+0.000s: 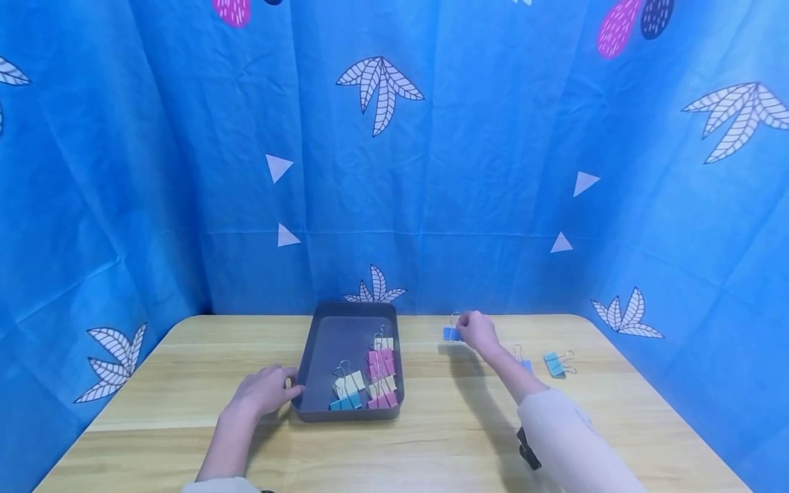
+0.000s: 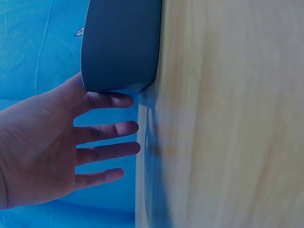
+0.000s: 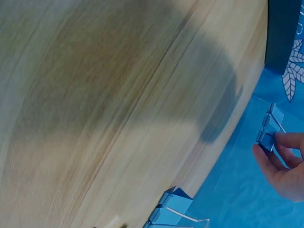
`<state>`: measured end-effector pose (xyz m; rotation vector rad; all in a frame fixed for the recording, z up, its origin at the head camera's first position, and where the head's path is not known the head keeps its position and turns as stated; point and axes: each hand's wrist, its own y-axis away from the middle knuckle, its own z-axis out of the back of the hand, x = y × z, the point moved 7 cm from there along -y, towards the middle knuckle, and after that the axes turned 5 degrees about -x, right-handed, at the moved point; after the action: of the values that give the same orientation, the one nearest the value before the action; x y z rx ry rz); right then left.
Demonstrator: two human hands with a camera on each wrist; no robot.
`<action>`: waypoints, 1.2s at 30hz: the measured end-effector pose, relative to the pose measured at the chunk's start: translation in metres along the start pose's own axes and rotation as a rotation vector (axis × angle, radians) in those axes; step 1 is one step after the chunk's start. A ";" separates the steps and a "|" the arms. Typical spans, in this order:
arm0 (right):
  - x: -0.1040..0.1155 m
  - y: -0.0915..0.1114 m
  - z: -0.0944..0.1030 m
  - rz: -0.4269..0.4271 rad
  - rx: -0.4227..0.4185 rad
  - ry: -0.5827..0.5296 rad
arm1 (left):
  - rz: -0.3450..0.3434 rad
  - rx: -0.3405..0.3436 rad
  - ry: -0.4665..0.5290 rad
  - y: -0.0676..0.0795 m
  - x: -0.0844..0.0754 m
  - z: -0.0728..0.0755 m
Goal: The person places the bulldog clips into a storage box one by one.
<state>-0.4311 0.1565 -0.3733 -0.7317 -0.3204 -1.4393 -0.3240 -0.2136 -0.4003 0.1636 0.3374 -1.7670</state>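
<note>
In the head view my left hand (image 1: 265,392) is at the left side of a dark grey tray (image 1: 314,359). Its thumb reaches over the rim while the fingers extend down outside the wall; the left wrist view hides the thumb behind the tray (image 2: 121,47). Several pink, pale yellow and teal binder clips (image 1: 381,370) lie in the tray's right and near parts. To the right of the tray, my right hand (image 1: 479,331) pinches a blue binder clip (image 1: 451,334) above the table. The right wrist view shows this clip (image 3: 267,137) between thumb and fingers.
On the right of the wooden table (image 1: 450,438) lie a teal binder clip (image 1: 555,365) and a blue one (image 1: 526,365) partly covered by the right forearm. A blue patterned curtain (image 1: 481,171) hangs behind the table and along both sides.
</note>
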 end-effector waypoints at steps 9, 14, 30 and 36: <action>0.007 0.006 -0.008 0.006 0.020 -0.023 | 0.021 0.017 0.023 0.002 0.000 -0.002; 0.009 0.008 -0.012 -0.005 0.044 -0.040 | 0.022 0.013 0.024 0.001 0.000 -0.002; 0.035 0.014 -0.018 0.079 0.047 -0.053 | 0.015 0.002 0.026 0.000 0.000 0.000; 0.047 0.018 -0.016 0.128 0.043 -0.047 | 0.014 0.001 0.036 0.000 0.000 -0.001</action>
<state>-0.4110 0.1095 -0.3615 -0.7392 -0.3342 -1.2923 -0.3240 -0.2131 -0.4010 0.1985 0.3601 -1.7522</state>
